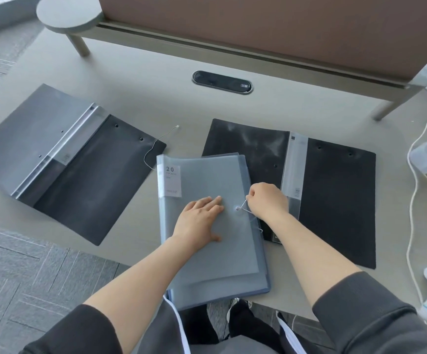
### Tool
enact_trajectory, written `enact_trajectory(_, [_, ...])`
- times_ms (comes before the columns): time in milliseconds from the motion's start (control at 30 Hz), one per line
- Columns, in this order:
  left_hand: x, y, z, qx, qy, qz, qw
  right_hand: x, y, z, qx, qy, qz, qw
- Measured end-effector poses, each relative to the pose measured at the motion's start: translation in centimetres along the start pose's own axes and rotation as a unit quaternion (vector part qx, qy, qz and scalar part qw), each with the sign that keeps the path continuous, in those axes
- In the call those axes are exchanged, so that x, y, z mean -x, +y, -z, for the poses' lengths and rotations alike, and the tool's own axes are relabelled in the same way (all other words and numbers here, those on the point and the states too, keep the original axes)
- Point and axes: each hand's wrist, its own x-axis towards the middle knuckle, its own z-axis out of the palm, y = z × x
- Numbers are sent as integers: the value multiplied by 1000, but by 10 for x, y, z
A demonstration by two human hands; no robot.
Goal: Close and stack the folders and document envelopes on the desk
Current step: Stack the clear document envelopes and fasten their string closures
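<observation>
The person wore a dark charcoal top of soft, sweatshirt-like cloth. Its left sleeve [79, 330] and right sleeve [365, 310] were both pushed up to about the elbow, bunching in thick folds there and leaving the forearms bare. The left hand [199, 221] and right hand [267, 200] were bare too, with no rings, watch or bracelet visible. Below the near edge of the surface, the lap showed grey trousers [232, 346] and dark fabric with pale blue-white piping [181, 325] running down in thin curved lines.
</observation>
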Motion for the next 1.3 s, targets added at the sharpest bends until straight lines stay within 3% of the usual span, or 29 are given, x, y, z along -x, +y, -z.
enact_trajectory(200, [0,2,2,-5,6,-5,1000,1,-3,-4,-7,1,4,1000])
enact_trajectory(300, [9,3,4,15,68,11,998,8,4,0,-56,12,-8,998])
enact_trajectory(400, [23,-10,4,52,185,97,976,17,14,1,-94,16,-47,994])
enact_trajectory(500, [34,-24,9,78,230,196,950,22,21,-6,-131,-11,-68,989])
enact_trajectory(600, [40,-33,14,162,214,289,919,25,20,-9,-163,-32,-80,983])
enact_trajectory(733, [45,-36,20,329,181,374,848,27,18,-10,-191,-36,-80,978])
enact_trajectory(1167, [86,-17,-7,386,175,395,815,51,27,-8,-94,-49,-98,990])
enact_trajectory(1300, [91,-14,-15,491,179,377,765,56,24,-7,-97,-77,-117,985])
